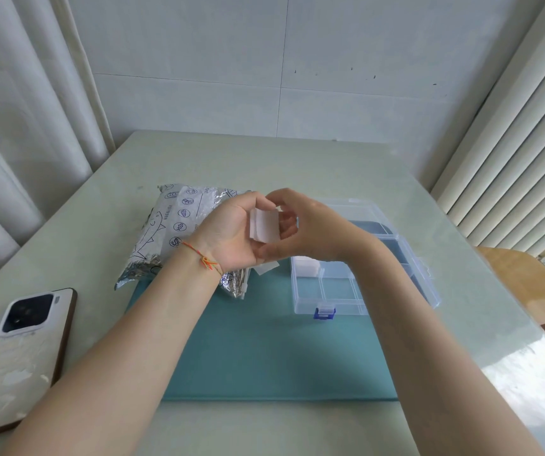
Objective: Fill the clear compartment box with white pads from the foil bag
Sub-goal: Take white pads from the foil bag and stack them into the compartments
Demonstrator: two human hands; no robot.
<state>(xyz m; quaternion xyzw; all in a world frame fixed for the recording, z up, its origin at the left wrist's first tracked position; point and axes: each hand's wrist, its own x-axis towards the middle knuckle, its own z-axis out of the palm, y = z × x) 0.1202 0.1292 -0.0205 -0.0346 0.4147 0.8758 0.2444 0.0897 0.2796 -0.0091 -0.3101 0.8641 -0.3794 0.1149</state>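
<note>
Both your hands meet above the table (pixel 297 159), right over the gap between bag and box. Your left hand (pixel 231 235) is palm up with its fingers curled round a small stack of white pads (pixel 264 228), and your right hand (pixel 300 225) arches in from the other side, thumb under and fingertips over the top of that same stack. So both hands are gripping the pads, held in the air just above the teal mat (pixel 264 350).

The foil bag (pixel 165 232) lies on its side behind your left wrist, half on the mat, its crinkled silver mouth pointing toward you. One loose white pad (pixel 267 268) sits on the mat just below your hands, between the bag and the box.

The clear compartment box (pixel 330 291) rests open on the mat under your right forearm, lid thrown back, blue latch (pixel 324 313) facing you. Its far-left compartment already holds pads (pixel 304 265); the near cells show only the mat through them.

A phone (pixel 21 353) lies face down at the table's left edge, well apart from everything. An orange string bracelet (pixel 203 258) circles your left wrist.
</note>
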